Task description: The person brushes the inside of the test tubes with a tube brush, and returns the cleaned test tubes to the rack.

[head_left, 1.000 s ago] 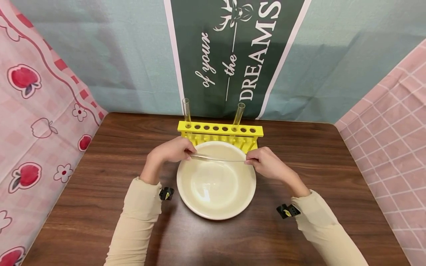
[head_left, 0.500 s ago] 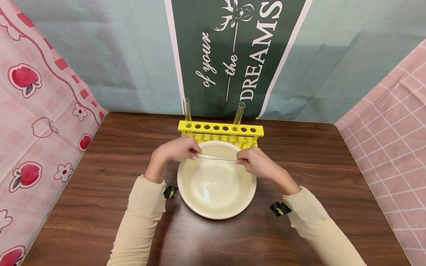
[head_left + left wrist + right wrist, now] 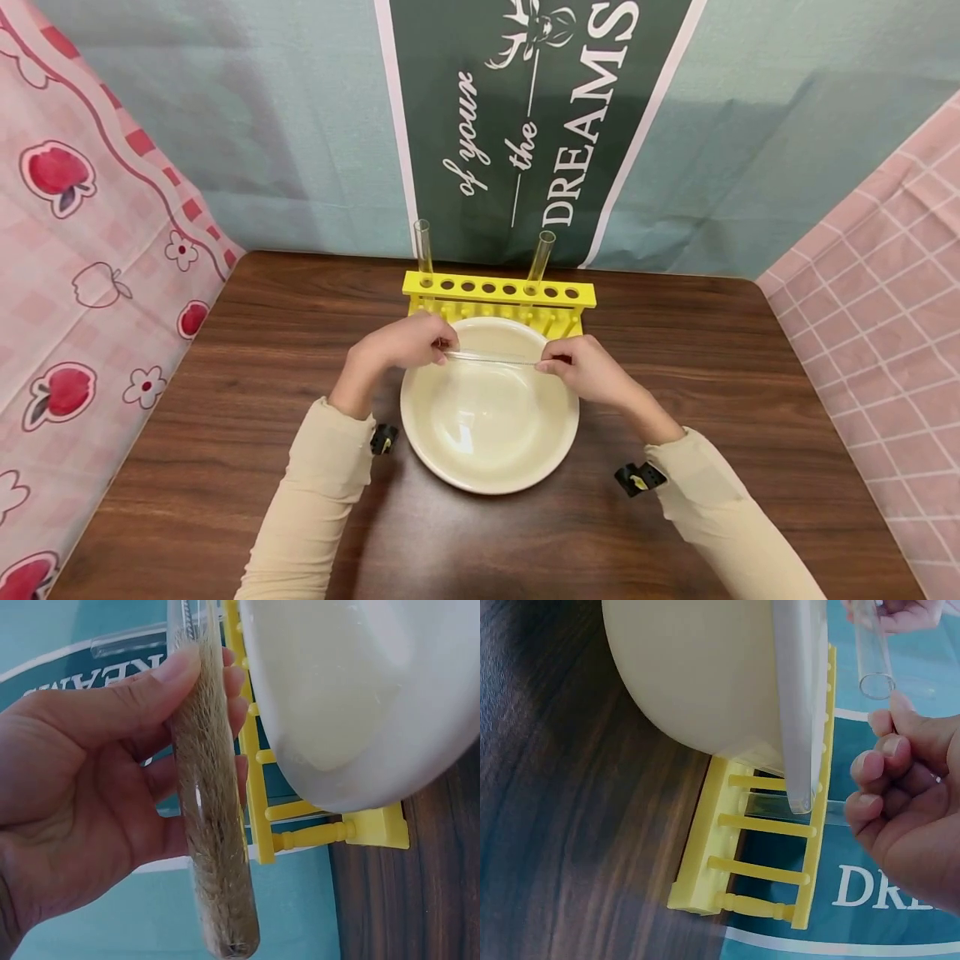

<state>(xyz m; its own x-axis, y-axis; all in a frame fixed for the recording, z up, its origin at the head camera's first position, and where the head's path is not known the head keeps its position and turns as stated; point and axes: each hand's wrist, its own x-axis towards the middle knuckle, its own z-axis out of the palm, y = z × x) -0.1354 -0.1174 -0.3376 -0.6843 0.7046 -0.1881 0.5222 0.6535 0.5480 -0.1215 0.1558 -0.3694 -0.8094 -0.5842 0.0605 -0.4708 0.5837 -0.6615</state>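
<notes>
My left hand (image 3: 412, 340) grips a clear glass test tube (image 3: 870, 652) level above the far part of a cream basin (image 3: 491, 487). Inside the tube, a brush with tan bristles (image 3: 214, 750) reaches down to the rounded closed end, as the left wrist view shows. The thumb lies along the near side of the glass, fingers behind it. My right hand (image 3: 588, 367) pinches the brush's thin twisted wire handle, with its fingertips just outside the tube's open mouth in the right wrist view. Its other fingers are curled in.
Behind the basin stands a yellow test tube rack (image 3: 495, 289), partly hidden by the rim. It bears two clear tubes, one at the left end (image 3: 423, 250) and one right of centre (image 3: 540, 260). Cloth hangings surround the dark wooden table (image 3: 750, 375).
My right hand has come leftward, closer to the tube's mouth, then drawn slightly back right. The left hand has shifted a little to the right with the tube.
</notes>
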